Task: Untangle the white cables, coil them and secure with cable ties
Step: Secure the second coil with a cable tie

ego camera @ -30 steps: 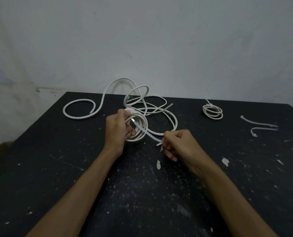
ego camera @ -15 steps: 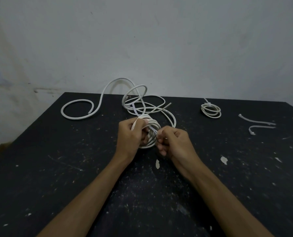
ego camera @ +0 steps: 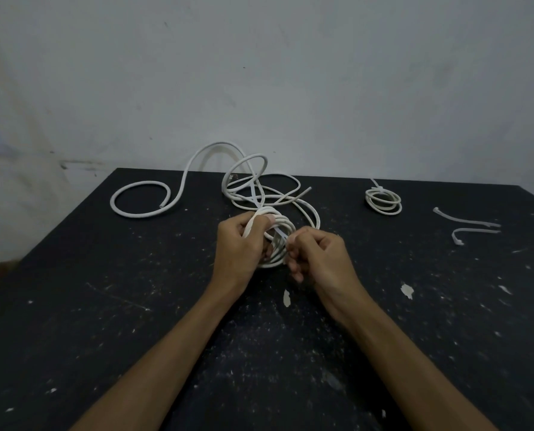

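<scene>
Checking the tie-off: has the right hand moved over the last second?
Yes. The right hand has moved left, away from the white paint chip, closing in on the coil held by the left hand.

Black tabletop (ego camera: 135, 321) – scratched, white-flecked – against plain pale grey wall (ego camera: 290, 73); dim light.

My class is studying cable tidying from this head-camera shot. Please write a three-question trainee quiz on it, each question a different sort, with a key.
1. True or false: the left hand grips the coil being tied.
2. Which is already coiled and set aside at the far right of the table?
A. the small coil
B. the thick cable
C. the loose tangle
3. Fill in: ___ spare cable ties lie at the right edge.

Key: 1 true; 2 A; 3 two.
</scene>
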